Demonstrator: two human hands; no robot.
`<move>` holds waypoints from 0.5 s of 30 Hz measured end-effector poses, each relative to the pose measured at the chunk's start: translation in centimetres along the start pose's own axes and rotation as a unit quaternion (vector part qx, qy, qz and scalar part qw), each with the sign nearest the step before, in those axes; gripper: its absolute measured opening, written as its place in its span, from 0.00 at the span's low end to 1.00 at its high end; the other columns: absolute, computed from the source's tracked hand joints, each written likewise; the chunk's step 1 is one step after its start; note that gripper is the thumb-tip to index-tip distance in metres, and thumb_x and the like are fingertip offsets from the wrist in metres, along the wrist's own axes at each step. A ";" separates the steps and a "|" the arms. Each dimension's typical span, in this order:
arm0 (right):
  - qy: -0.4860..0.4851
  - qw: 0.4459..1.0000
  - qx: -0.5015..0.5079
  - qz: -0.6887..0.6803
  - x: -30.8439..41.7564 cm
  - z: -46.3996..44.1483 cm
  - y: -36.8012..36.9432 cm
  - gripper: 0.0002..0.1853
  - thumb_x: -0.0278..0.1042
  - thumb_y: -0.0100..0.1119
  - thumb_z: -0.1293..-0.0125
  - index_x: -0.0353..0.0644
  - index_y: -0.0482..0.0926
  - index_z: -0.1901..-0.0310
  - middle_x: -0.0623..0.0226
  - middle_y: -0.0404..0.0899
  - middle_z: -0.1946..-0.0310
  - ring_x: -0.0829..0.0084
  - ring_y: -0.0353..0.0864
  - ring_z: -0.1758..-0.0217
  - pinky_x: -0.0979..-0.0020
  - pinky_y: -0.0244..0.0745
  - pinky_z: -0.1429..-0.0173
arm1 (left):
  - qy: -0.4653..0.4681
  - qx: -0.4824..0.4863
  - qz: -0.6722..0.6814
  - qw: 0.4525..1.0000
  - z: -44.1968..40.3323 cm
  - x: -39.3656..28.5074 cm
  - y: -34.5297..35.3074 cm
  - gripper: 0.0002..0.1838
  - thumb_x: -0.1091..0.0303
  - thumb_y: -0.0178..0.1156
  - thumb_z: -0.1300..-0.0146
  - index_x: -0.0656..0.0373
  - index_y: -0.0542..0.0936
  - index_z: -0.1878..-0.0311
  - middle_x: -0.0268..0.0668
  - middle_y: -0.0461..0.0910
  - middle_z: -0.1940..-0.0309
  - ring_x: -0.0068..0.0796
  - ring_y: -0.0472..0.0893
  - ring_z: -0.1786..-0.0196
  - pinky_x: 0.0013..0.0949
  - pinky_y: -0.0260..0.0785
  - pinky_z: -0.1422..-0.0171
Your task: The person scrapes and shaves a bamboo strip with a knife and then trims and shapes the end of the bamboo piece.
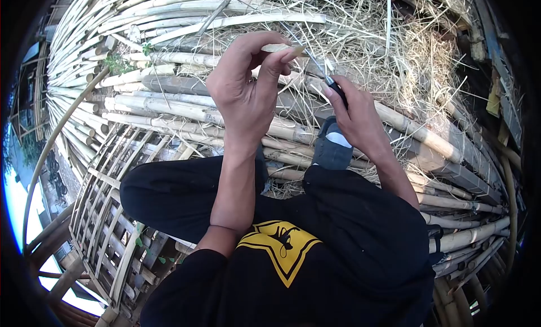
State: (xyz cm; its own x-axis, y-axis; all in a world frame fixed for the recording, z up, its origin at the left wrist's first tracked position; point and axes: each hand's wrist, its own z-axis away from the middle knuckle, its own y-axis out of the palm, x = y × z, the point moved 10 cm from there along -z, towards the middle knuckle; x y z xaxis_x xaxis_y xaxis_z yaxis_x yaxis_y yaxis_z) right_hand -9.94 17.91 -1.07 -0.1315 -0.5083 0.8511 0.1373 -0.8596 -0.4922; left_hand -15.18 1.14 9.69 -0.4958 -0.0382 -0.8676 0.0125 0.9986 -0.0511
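Observation:
My left hand (245, 87) is raised in front of me, its thumb and bent fingers pinching a short pale strip of bamboo (274, 47). To its right, my right hand (360, 115) is wrapped around the dark handle of a knife (336, 91). The thin blade points up and away, passing close to the fingertips of my left hand. Whether blade and strip touch, I cannot tell. A dark sandal (329, 152) shows just below my right hand, between my bent legs.
Long bamboo poles (191, 104) lie side by side under and around me. Thin shavings (389, 56) are heaped at the upper right. A woven bamboo lattice (112, 214) stands at my left, near a curved pole (53, 138). A flat split strip (242, 22) lies ahead.

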 end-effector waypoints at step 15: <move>0.033 0.996 0.041 -0.073 0.1 0.6 0.4 0.14 0.39 0.45 0.23 0.37 0.76 0.56 0.77 0.63 0.84 0.85 0.59 0.82 0.76 0.56 0.77 | 0.045 -0.007 0.016 0.999 -1.6 -1.6 -0.3 0.06 0.76 0.60 0.33 0.68 0.78 0.56 0.35 0.79 0.69 0.16 0.78 0.75 0.18 0.69 0.73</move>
State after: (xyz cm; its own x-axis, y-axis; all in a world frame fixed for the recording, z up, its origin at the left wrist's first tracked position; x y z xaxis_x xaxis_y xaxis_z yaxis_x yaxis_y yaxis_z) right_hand -9.32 17.58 -1.11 -0.2196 -0.3833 0.8971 0.1916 -0.9186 -0.3456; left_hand -15.81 0.95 11.91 -0.5708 -0.0034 -0.8211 0.0183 0.9997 -0.0168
